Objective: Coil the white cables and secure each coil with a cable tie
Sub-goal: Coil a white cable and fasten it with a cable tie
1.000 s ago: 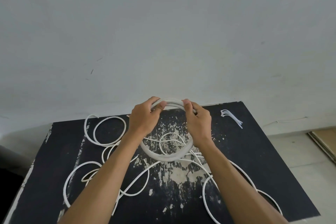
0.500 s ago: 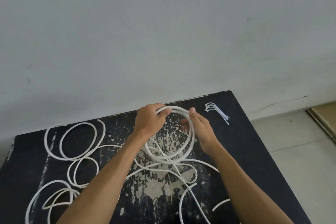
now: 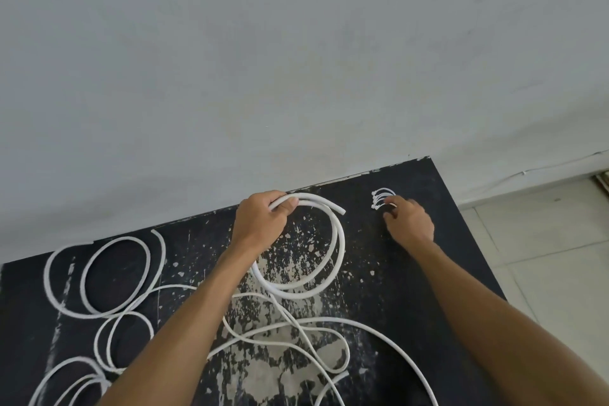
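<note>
Scuffed black tabletop (image 3: 428,273): cable ties (image 3: 382,198) bunched at its far right corner, loose white cables (image 3: 99,277) sprawling left and nearer.

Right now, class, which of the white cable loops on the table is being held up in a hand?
The coil at the table's far middle: the left hand grips its top. The other loops lie loose on the black table, untouched.

The right hand (image 3: 409,222) hides part of the cable ties (image 3: 381,198); loose cables (image 3: 75,382) run off the bottom edge.
</note>
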A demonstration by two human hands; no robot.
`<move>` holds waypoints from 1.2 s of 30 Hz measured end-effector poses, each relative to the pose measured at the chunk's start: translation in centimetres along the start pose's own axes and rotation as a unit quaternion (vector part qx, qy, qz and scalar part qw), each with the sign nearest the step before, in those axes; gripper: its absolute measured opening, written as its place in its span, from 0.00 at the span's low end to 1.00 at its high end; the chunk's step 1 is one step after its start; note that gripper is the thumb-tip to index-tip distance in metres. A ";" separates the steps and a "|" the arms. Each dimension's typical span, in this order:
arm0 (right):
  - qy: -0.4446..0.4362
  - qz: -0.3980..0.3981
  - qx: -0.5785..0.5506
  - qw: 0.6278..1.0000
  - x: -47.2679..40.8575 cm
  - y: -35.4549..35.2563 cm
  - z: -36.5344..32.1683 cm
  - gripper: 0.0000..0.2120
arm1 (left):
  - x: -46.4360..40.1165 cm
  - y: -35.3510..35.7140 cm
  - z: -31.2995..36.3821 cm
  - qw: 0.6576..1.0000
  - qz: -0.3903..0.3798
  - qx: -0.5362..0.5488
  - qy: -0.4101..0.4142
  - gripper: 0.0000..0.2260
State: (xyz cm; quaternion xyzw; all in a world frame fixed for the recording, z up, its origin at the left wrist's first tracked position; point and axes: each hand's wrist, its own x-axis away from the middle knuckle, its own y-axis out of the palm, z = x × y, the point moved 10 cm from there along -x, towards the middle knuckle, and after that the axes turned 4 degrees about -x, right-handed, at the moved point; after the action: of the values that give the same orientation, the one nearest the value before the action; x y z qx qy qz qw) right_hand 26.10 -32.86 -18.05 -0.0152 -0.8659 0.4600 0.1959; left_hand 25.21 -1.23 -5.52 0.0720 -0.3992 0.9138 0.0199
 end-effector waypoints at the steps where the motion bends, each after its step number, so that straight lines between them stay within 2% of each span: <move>1: -0.012 0.001 0.023 1.000 -0.8 0.2 -0.3 0.15 | -0.4 0.3 -0.2 1.000 -0.004 0.004 -0.002 0.07; 7: -0.107 0.001 0.180 0.978 -3.4 1.4 -1.4 0.12 | -1.5 1.6 -1.3 0.999 -0.018 0.027 -0.016 0.06; 12: -0.134 0.018 0.197 0.971 -3.6 0.9 -2.2 0.06 | -1.0 1.5 -2.3 0.998 -0.022 0.048 -0.019 0.06; 16: -0.142 0.028 0.144 0.979 -2.3 0.2 -3.7 0.05 | 0.0 0.4 -2.6 0.998 -0.024 0.056 -0.015 0.05; 21: -0.171 0.052 0.026 0.984 0.8 -2.2 -8.4 0.03 | 2.8 -2.4 -2.2 0.996 -0.025 0.083 0.007 0.05; 25: -0.222 0.063 -0.084 0.969 4.5 -5.3 -14.6 0.03 | 6.5 -4.8 -1.9 0.992 -0.036 0.120 0.031 0.05; 29: -0.291 0.061 -0.144 0.944 10.8 -6.9 -21.8 0.03 | 10.6 -7.5 -0.4 0.985 -0.047 0.140 0.085 0.06; 32: -0.302 0.022 -0.168 0.938 15.7 -6.2 -25.8 0.02 | 13.0 -10.0 0.3 0.979 -0.042 0.162 0.112 0.07; 36: -0.228 -0.094 -0.227 0.942 21.3 -3.9 -28.6 0.04 | 15.4 -13.3 -0.1 0.973 -0.011 0.187 0.135 0.06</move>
State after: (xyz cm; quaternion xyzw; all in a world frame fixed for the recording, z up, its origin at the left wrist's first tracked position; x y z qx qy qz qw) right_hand 17.15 -8.09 6.28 0.1279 -0.9663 0.2217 0.0268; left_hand 11.19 7.60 6.36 -0.0458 -0.2143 0.9732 0.0696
